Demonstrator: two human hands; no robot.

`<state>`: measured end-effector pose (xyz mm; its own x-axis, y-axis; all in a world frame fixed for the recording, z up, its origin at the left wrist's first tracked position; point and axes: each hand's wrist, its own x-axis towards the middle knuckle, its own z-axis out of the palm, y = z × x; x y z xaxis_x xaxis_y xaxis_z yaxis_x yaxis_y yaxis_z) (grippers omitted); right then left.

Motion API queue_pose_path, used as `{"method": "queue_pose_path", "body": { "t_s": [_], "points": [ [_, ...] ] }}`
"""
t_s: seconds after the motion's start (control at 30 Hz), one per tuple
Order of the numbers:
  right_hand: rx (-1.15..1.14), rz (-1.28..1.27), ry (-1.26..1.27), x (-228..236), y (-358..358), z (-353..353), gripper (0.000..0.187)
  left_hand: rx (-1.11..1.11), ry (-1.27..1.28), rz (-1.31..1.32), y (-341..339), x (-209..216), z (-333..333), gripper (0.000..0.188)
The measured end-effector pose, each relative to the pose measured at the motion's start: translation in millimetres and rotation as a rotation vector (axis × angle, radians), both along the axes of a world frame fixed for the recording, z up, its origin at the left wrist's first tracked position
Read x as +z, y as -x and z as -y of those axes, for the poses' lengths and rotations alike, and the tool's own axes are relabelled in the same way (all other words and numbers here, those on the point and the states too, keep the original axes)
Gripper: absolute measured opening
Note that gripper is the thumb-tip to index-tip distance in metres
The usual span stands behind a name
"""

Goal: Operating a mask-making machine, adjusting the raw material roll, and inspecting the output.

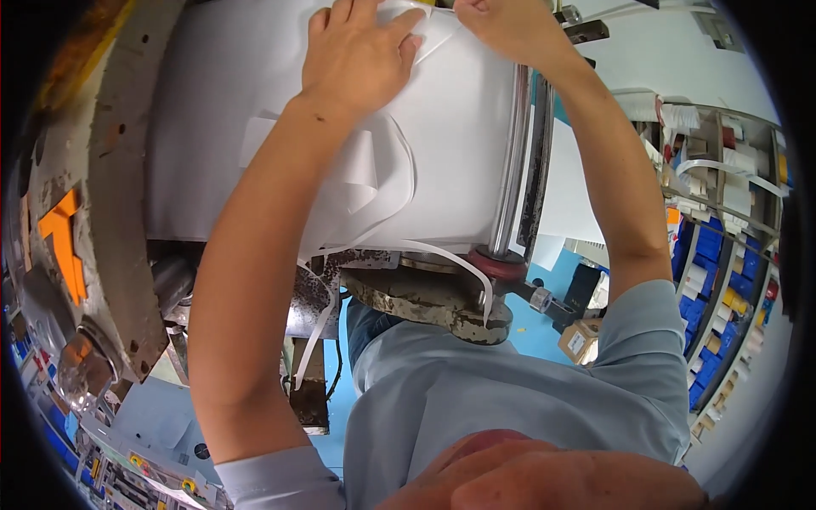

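Labelling: a small brown box (580, 342) at the lower right of the frame carries a pale label; its print is too small to read. An orange arrow-shaped sticker (64, 246) is fixed to the worn metal frame (127, 170) at the left.

Visibility: the upper edge of the frame cuts off some fingertips of the left hand (361, 55) and part of the right hand (501, 30). The left forearm (263, 229) hides part of the white sheet (459, 161), which fills the upper centre. The goods on the shelves (722, 297) at the far right are bent by the lens and hard to identify.

Pose: both arms extend upward from the lower part of the frame. The left hand lies back upward over the sheet, fingers apart, thumb and forefinger pointing right, its grip released. The right hand, at the top right of centre, is turned inward with fingers folded; whether it grasps anything cannot be determined. A narrow white strip (410, 161) loops across the sheet below the left hand. A shiny metal bar (510, 161) stands along the sheet's right side.
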<state>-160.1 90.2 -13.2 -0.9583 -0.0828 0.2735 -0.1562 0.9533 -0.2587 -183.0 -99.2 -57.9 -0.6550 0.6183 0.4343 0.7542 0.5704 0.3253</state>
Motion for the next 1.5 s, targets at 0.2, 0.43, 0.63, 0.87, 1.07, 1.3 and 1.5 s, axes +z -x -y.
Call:
{"method": "queue_pose_path", "body": {
  "t_s": [0.2, 0.43, 0.63, 0.87, 1.07, 1.3, 1.5],
  "points": [
    [-0.059, 0.176, 0.013, 7.2, 0.3, 2.2, 0.021, 0.015, -0.078, -0.057, 0.4, -10.0, 0.6, 0.03],
    [-0.048, 0.16, 0.099, 8.7, -3.0, 4.6, 0.019, 0.036, 0.014, 0.017, -2.9, -4.0, -2.1, 0.03],
    [-0.105, 0.259, 0.148, 14.2, -2.9, 8.7, 0.019, 0.02, -0.015, -0.051, -0.2, -9.8, -1.0, 0.031],
    [-0.092, 0.33, 0.128, 16.4, -2.7, 8.8, 0.018, 0.023, -0.001, -0.037, -0.7, -9.0, -0.5, 0.032],
    [-0.186, 0.363, 0.265, 18.6, -4.3, 11.9, 0.019, 0.027, 0.006, -0.027, -0.9, -11.0, -0.8, 0.032],
    [-0.096, 0.153, 0.102, 7.5, -4.4, 6.9, 0.017, 0.034, 0.03, -0.011, -0.9, -11.5, -3.5, 0.034],
    [-0.096, 0.25, 0.086, 11.0, -5.2, 7.6, 0.017, 0.034, 0.068, 0.029, -1.8, -6.4, -3.8, 0.034]
  ]
}}
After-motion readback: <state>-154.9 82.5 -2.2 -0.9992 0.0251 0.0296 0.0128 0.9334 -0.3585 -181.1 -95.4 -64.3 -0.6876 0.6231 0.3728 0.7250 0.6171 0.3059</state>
